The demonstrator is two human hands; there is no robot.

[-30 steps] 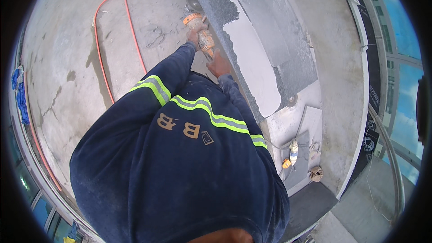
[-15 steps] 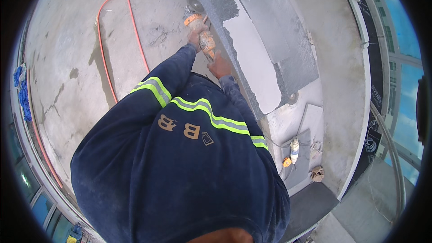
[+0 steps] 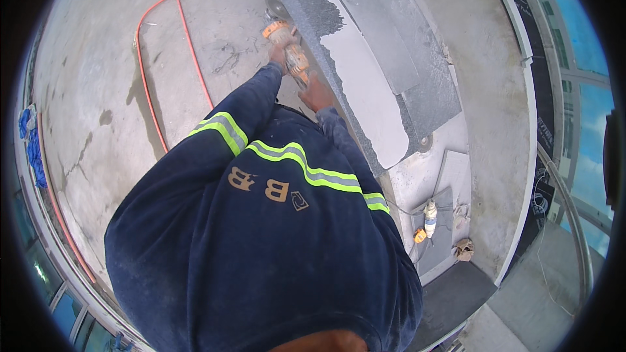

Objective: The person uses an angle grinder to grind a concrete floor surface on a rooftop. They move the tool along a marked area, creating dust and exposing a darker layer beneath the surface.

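Observation:
Both of my hands are on a dusty orange angle grinder (image 3: 297, 58). My left hand (image 3: 278, 57) is wrapped round its front part, just behind the orange head. Closer to me, my right hand (image 3: 317, 94) grips the rear end of the body. The round disc (image 3: 277, 8) at the far end stands beside the left edge of a dark grey stone slab (image 3: 313, 19). Whether the disc touches the stone cannot be made out. A pale, ragged-edged patch (image 3: 365, 91) runs along the slab's top.
An orange-red hose (image 3: 145, 68) crosses the concrete floor on the left. To the right, a white-bodied power tool (image 3: 430, 215) and a small orange-yellow item (image 3: 420, 235) lie on a grey board (image 3: 440, 254), near a crumpled brown piece (image 3: 463, 249). A concrete ledge (image 3: 489, 111) lies beyond the slab.
The grinder and both hands appear slightly farther left, and the whole view has shifted a little. My grip on the grinder is the same.

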